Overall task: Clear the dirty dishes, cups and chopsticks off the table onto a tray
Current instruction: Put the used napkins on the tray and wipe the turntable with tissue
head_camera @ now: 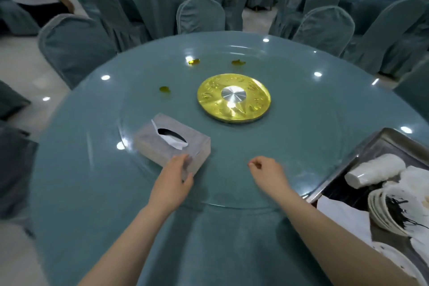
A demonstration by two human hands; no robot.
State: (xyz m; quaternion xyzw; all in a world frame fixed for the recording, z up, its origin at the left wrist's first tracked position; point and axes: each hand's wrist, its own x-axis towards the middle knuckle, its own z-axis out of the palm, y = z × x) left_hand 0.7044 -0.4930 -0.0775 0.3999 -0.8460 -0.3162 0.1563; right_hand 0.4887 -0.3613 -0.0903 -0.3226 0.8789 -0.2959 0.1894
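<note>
The left hand point(175, 175) gripped the near corner of the tissue box point(173, 141) at eight o'clock from the gold hub point(234, 97). The right hand point(267, 169) hovered with fingers curled, holding nothing. The dirty cups point(376, 170) and bowls point(390, 210) already lay piled on the tray point(362, 146) at four o'clock on the worktop point(92, 181). Risk: that tray overhung the worktop's edge; a nudge from the right forearm might tip the stack.
</note>
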